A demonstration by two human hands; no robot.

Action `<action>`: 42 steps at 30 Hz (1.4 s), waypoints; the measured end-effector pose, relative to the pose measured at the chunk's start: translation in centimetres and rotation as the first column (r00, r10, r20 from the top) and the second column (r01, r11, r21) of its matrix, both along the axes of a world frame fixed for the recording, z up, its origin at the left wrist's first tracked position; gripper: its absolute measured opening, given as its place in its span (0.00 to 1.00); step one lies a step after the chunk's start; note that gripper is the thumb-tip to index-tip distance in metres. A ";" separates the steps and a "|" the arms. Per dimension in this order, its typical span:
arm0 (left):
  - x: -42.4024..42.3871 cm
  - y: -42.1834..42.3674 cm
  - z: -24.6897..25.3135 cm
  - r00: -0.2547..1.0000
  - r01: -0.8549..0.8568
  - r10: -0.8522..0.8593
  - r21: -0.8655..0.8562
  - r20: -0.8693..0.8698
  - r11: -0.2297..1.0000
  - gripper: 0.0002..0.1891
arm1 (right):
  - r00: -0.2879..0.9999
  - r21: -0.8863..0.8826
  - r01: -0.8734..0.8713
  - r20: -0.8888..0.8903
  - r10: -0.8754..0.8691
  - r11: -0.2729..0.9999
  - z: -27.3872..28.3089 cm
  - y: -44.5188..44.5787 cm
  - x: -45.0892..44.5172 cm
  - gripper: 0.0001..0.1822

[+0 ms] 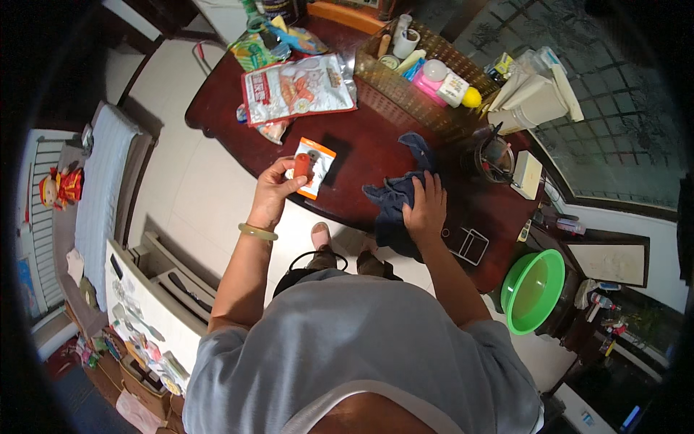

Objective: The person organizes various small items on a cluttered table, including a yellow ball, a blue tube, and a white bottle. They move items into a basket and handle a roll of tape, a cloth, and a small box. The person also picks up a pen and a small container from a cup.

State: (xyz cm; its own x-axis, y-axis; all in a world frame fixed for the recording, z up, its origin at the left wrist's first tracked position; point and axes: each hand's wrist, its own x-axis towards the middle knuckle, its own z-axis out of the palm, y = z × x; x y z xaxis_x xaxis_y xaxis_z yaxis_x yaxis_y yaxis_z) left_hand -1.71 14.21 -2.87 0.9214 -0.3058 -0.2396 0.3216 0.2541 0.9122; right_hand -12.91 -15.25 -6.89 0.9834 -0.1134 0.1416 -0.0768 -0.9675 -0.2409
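My left hand (278, 183) holds a small white packet (323, 160) with orange ends over the table's front edge, the thumb across its lower part. A reddish-orange cylindrical shape (302, 164) shows at the packet's face beside my fingers; whether it is a separate piece or printed, I cannot tell. To the right, my right hand (426, 209) is on a bunched dark blue cloth (398, 194), fingers over its right side. One end of the cloth stretches up beyond my fingers, and dark fabric hangs near the table edge below. The palm is hidden.
On the dark red wooden table (358, 146) lie a large food bag (303, 87) and a woven basket (390, 95) of small goods. A pen holder (496, 160), a white box (527, 174) and a wire stand (473, 247) are at the right. A green basin (534, 290) stands beyond.
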 end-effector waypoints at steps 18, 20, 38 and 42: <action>5.8 -4.5 -4.1 0.986 0.161 -0.167 0.161 0.020 0.974 0.12 | 0.989 0.113 -0.148 0.035 0.145 0.983 -1.2 3.6 14.2 0.34; 6.2 -4.3 -4.3 0.985 0.167 -0.172 0.221 0.003 0.961 0.11 | 0.989 0.127 -0.145 0.018 0.144 0.981 -1.1 3.7 14.5 0.33; 7.9 -6.0 -6.1 0.937 0.000 -0.205 0.586 0.283 0.810 0.13 | 0.982 0.288 -0.157 0.144 0.119 0.945 3.6 -1.4 2.6 0.32; 7.8 -6.3 -7.0 0.771 -0.323 -0.344 0.794 0.536 0.515 0.16 | 0.961 0.384 0.015 0.248 -0.119 0.923 4.3 -4.8 -0.2 0.19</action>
State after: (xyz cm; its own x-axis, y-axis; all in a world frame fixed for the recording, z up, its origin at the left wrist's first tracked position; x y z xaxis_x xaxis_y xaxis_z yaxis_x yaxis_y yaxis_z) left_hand 6.05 7.93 -9.91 0.9407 -0.2860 0.1824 -0.3348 -0.6960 0.6353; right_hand -13.08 -20.01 -2.61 0.9047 -0.2734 0.3267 -0.0222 -0.7961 -0.6047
